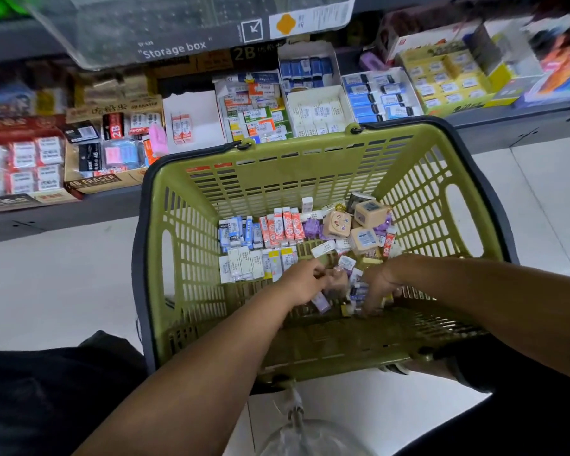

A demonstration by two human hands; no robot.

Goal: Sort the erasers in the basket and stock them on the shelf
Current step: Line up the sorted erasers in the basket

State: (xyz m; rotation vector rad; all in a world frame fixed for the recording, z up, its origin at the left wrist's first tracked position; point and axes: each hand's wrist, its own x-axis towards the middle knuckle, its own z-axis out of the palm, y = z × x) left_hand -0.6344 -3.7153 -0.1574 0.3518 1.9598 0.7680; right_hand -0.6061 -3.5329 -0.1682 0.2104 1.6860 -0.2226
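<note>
The erasers (277,238) lie on the bottom of the basket (191,258), which stands on the floor (63,274) in front of the shelf (79,209). They are small rectangular blocks in paper sleeves or shiny wrap. At the left they stand sorted in tight rows: blue erasers (237,230), red erasers (282,223) and, nearer, white erasers (244,263), some of them with yellow ends. To the right are some purple erasers (311,227) and three beige blocks (364,240), bigger and almost cubic.

Both hands are in a loose pile at the near side. The left hand (305,281) has curled fingers and the right hand (379,287) points its fingers down into the pile. Blur and the heap hide the fingertips, so I cannot tell whether either hand grips something. The pile itself is too mixed to count.

The basket is one, of green plastic lattice, with two dark handles (138,245) lying along the rim. The near wall is partly covered by the forearms.

On the shelf, open cardboard boxes (106,179) hold more erasers; the labels are mostly too blurred to read. A clear storage box (165,31) is cut off at the top edge.
</note>
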